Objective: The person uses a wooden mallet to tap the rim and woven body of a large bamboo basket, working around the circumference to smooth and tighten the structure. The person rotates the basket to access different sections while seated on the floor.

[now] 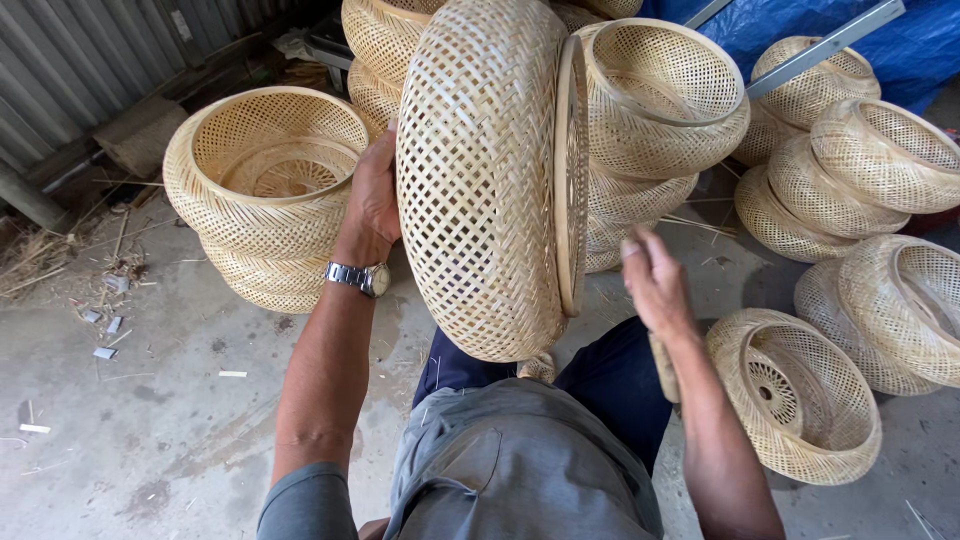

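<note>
A blue tarp (pixel 900 40) lies at the top right behind stacked baskets (pixel 265 190). The left hand (pixel 372 200) grips a pale, open-weave bamboo basket (pixel 485 180), held on edge above the lap; the right hand (pixel 655 285) hovers loosely curled beside its rim, holding nothing.

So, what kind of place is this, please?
Probably a small basket-weaving workshop or yard. Many similar woven baskets are stacked on a rough concrete floor, with a corrugated metal wall behind. The left hand holds one basket on edge; the right hand is beside its rim.
</note>
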